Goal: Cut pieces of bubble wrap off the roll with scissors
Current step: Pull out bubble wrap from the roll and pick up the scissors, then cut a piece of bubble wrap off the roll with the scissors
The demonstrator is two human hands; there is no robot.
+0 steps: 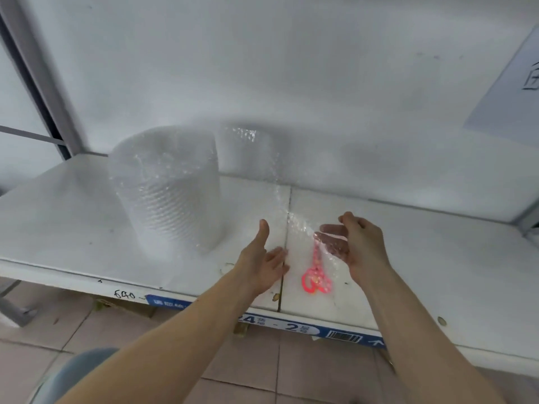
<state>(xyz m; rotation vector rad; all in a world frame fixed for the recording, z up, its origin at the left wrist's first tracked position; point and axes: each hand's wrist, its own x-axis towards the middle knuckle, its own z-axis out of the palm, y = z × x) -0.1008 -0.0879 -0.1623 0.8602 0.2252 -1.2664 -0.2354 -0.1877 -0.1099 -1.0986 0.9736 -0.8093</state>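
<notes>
Right hand (354, 243) pinches loose wrap (294, 225); left hand (264, 260) open. Wrap likely light, limp, slippery: hold edges taut. Scissors (316, 275) beneath.

My only view sits on my head, looking forward and down from close above the white shelf (87, 228), with both forearms reaching in from the bottom edge and the wall (291, 68) behind.

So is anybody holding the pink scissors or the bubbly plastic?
Right hand grips the loose bubble wrap sheet near its free edge. The scissors lie unheld under it; the left hand is open.
</notes>
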